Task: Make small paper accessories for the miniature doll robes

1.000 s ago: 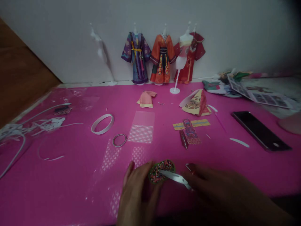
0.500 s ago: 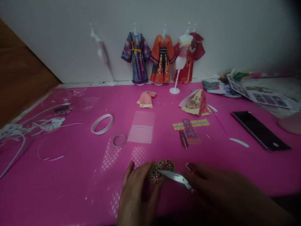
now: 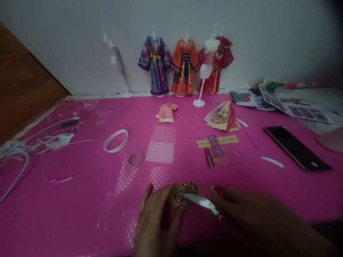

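My left hand (image 3: 157,217) is at the near edge of the pink mat (image 3: 80,200), fingers pinched on a small green patterned paper piece (image 3: 182,194). My right hand (image 3: 249,217) is closed on a pair of scissors (image 3: 200,201), whose blades lie across the right side of the paper piece. A small dark red scrap (image 3: 217,190) lies just beyond my right fingers.
Three paper robes stand at the wall: purple (image 3: 155,64), orange (image 3: 185,66), red (image 3: 218,62). A white mannequin stand (image 3: 202,82), tape rings (image 3: 117,140), dotted sheet (image 3: 162,144), folded paper pieces (image 3: 216,148), a dark phone (image 3: 296,148) and white strips (image 3: 32,144) lie around.
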A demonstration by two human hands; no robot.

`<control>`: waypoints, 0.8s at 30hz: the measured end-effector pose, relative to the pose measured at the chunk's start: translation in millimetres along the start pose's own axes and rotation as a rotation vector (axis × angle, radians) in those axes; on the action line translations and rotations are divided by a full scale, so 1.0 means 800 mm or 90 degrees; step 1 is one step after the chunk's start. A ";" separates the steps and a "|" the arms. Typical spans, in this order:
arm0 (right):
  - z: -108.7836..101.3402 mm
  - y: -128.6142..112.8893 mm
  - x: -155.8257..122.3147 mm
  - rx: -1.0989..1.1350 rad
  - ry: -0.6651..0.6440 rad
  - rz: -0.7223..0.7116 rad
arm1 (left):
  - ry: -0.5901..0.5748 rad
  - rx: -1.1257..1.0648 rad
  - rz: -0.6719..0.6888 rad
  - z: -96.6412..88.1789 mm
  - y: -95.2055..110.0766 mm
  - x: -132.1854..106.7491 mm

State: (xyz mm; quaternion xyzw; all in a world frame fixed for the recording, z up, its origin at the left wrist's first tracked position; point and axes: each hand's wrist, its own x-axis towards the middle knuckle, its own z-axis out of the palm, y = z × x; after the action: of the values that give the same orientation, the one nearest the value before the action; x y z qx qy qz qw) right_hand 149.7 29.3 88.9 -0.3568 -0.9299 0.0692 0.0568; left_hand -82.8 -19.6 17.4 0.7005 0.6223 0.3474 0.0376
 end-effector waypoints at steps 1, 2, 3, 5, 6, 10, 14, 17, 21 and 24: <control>0.000 0.000 -0.001 0.002 -0.003 0.001 | 0.001 0.003 0.001 0.001 -0.001 0.000; 0.001 0.000 -0.001 0.003 -0.006 0.003 | 0.000 0.005 0.001 0.001 -0.002 -0.001; 0.001 0.000 -0.002 0.005 -0.011 0.005 | 0.001 0.007 0.002 0.002 -0.002 -0.001; 0.001 0.001 -0.002 0.007 -0.019 0.012 | 0.002 0.007 0.001 0.002 -0.002 -0.001; 0.001 0.001 -0.002 0.007 -0.019 0.012 | 0.004 0.005 -0.001 0.002 -0.002 -0.001; 0.001 0.001 0.000 0.017 -0.020 0.013 | 0.000 -0.003 -0.012 0.000 0.002 0.000; -0.001 0.001 0.002 0.011 -0.035 0.010 | 0.002 -0.011 -0.005 -0.002 0.003 0.001; -0.001 0.001 0.003 -0.001 -0.025 0.001 | 0.005 -0.004 -0.007 -0.001 0.001 0.000; 0.000 0.000 0.003 0.001 0.011 -0.009 | 0.007 0.005 -0.004 0.001 -0.001 -0.002; 0.000 -0.001 0.003 0.006 0.015 -0.011 | 0.006 0.005 -0.006 0.002 -0.002 -0.002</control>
State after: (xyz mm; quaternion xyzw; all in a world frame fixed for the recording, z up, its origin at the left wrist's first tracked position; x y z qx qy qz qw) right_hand 147.4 30.3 89.3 -0.3496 -0.9317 0.0687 0.0700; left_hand -83.1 -20.4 15.0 0.6961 0.6270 0.3481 0.0332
